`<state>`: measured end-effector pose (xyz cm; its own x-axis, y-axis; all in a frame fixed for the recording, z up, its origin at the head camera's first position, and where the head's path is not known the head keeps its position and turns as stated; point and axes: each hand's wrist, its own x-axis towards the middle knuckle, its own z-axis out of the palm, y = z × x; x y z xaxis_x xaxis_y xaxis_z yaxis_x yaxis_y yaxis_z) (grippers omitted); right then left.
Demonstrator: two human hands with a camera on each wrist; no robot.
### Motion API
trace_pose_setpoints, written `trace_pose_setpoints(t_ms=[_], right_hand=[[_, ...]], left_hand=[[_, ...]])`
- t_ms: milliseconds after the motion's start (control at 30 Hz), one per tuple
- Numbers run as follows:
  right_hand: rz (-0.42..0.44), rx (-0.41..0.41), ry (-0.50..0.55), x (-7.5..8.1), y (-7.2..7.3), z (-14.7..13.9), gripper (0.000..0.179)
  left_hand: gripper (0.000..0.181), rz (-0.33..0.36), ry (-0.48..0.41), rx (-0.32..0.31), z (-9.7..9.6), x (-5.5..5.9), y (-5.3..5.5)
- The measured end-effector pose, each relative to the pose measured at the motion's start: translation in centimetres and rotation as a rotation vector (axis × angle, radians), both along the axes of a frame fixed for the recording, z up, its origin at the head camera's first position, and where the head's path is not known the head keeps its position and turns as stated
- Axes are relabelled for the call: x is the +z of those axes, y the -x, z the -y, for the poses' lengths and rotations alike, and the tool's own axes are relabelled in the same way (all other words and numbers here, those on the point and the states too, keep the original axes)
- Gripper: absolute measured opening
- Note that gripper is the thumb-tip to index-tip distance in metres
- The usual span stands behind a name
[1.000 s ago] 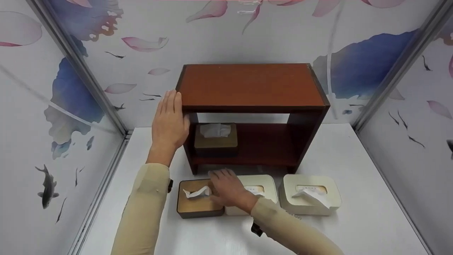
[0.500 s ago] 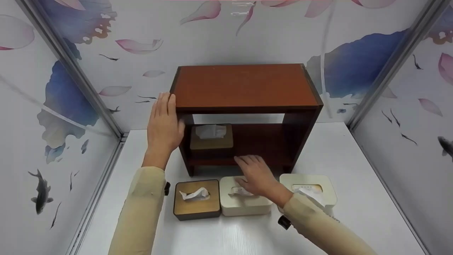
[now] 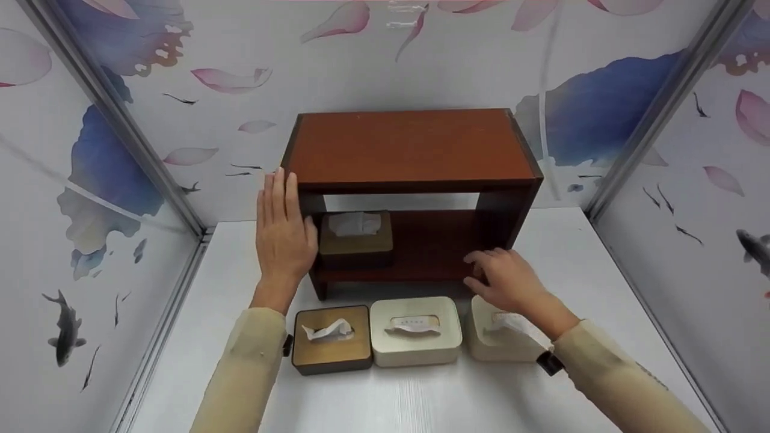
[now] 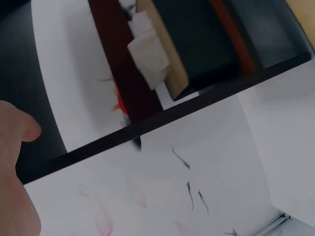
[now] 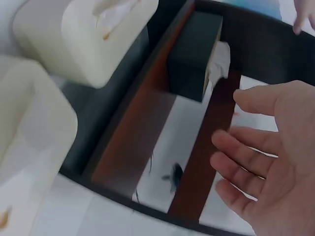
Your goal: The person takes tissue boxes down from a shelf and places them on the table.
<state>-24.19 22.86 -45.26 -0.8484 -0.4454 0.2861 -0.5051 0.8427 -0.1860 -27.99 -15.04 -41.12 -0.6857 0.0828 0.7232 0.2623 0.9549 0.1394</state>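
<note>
My left hand lies with straight fingers along the left side of a reddish-brown wooden shelf. Near the shelf's right front is my right hand, fingers loosely bent and holding nothing; the right wrist view shows a gap between thumb and fingers. On the shelf board, at the left, sits a wood-topped tissue box. In front of the shelf stand a second wood-topped tissue box, a cream tissue box and another cream tissue box, partly hidden by the right hand and forearm.
Everything stands on a white table. A patterned back wall rises behind the shelf. Patterned panels with metal corner posts enclose both sides.
My right hand has moved right, from over the left pair of front boxes to the shelf's right end. The left hand stays at the shelf's left side. The boxes keep their places.
</note>
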Motion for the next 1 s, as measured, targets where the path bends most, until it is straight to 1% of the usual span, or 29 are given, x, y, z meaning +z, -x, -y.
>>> trace_pose_setpoints(t_ms=[67, 100, 133, 200, 300, 367, 433, 533, 633, 767, 900, 1000], right_hand=[[0.064, -0.018, -0.009, 0.5, -0.1, -1.3, 0.027], [0.102, -0.023, -0.018, 0.8, -0.1, -1.9, 0.025], [0.14, -0.025, -0.028, 1.2, -0.1, -2.6, 0.024], [0.205, -0.02, -0.051, 1.8, -0.1, -3.9, 0.024], [0.267, -0.02, -0.08, 2.9, 0.4, -5.8, 0.028], [0.293, -0.036, -0.102, 3.7, 0.8, -6.8, 0.034], [0.325, -0.069, -0.129, 4.7, 1.1, -7.7, 0.045], [0.366, -0.118, -0.154, 6.3, 1.8, -8.9, 0.063], [0.379, -0.164, -0.126, 8.2, 2.6, -9.6, 0.082], [0.354, -0.193, -0.053, 10.5, 3.6, -9.3, 0.1], [0.31, -0.211, 0.002, 12.2, 4.2, -8.3, 0.112], [0.262, -0.215, 0.032, 13.4, 4.4, -7.6, 0.12]], left_hand=[[0.065, -0.036, 0.018, -0.023, -0.5, -0.9, -0.5], [0.063, -0.042, 0.029, -0.042, -0.8, -1.4, -0.7], [0.061, -0.043, 0.044, -0.063, -1.2, -2.0, -0.9], [0.057, -0.021, 0.09, -0.101, -1.8, -3.2, -1.4], [0.052, 0.067, 0.153, -0.135, -2.8, -4.8, -2.0], [0.05, 0.143, 0.187, -0.13, -3.3, -5.6, -2.1], [0.051, 0.213, 0.198, -0.121, -3.6, -6.1, -1.9], [0.053, 0.288, 0.199, -0.118, -4.0, -6.9, -1.4], [0.055, 0.341, 0.185, -0.132, -4.3, -7.5, -0.6], [0.056, 0.425, 0.177, -0.138, -4.7, -7.9, 0.4], [0.06, 0.504, 0.187, -0.128, -5.2, -8.0, 1.4], [0.067, 0.539, 0.205, -0.121, -5.6, -7.8, 2.1]])
